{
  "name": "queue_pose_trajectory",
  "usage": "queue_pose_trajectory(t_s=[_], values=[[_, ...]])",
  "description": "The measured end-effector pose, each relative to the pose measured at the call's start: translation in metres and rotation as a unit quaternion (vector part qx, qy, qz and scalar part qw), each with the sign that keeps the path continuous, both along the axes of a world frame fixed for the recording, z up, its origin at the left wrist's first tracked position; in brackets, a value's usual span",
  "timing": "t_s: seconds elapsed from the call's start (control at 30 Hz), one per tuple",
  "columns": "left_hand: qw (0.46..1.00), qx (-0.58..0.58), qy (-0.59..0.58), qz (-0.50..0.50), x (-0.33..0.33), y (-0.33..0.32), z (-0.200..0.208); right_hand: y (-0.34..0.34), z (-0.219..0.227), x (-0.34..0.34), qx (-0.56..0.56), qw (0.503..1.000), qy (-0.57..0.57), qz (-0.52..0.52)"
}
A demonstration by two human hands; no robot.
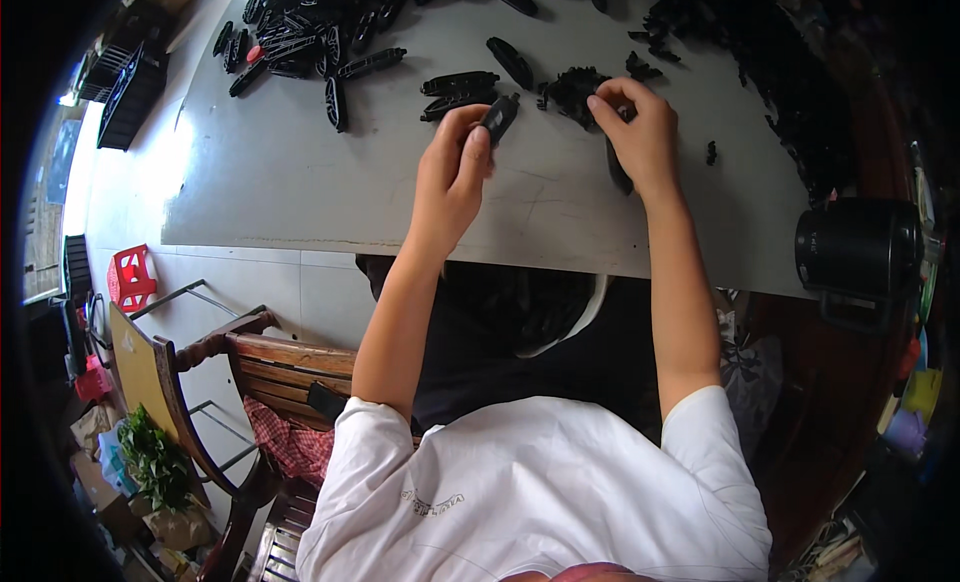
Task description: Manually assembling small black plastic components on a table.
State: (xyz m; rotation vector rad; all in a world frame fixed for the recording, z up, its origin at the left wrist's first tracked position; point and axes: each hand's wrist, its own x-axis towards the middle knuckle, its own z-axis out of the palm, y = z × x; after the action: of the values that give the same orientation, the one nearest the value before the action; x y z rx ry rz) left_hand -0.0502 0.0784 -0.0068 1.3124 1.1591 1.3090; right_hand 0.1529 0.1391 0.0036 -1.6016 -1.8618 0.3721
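My left hand is closed around a black elongated plastic part, thumb along its side, its far end sticking out past the fingers. My right hand is at the near right edge of a small heap of black bits, fingertips bent together. A dark, smooth, narrow thing shows beside its palm; what the fingers grip is mostly hidden. Just beyond my left hand lie two black slotted parts, side by side. Farther off lies another single black part.
Many black parts are piled at the far left of the grey table, with a small red piece among them. A long black heap runs down the right side. A black, boxy container stands at the right edge.
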Motion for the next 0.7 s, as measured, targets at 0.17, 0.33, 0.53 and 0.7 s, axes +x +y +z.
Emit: queue_pose_trajectory(t_s=[0.17, 0.33, 0.53, 0.7], values=[[0.993, -0.072, -0.080, -0.054, 0.007, -0.009, 0.007, -0.048, 0.023, -0.022, -0.231, 0.856, 0.436, 0.154], [0.992, -0.050, -0.098, -0.066, 0.019, -0.017, 0.006, -0.068, 0.023, -0.030, -0.243, 0.839, 0.468, 0.136], [0.994, 0.025, 0.034, -0.103, 0.021, -0.025, 0.007, -0.072, 0.015, -0.035, -0.252, 0.817, 0.506, 0.113], [0.989, 0.014, 0.036, -0.143, 0.019, -0.032, 0.009, -0.079, 0.009, -0.034, -0.219, 0.815, 0.524, 0.114]])
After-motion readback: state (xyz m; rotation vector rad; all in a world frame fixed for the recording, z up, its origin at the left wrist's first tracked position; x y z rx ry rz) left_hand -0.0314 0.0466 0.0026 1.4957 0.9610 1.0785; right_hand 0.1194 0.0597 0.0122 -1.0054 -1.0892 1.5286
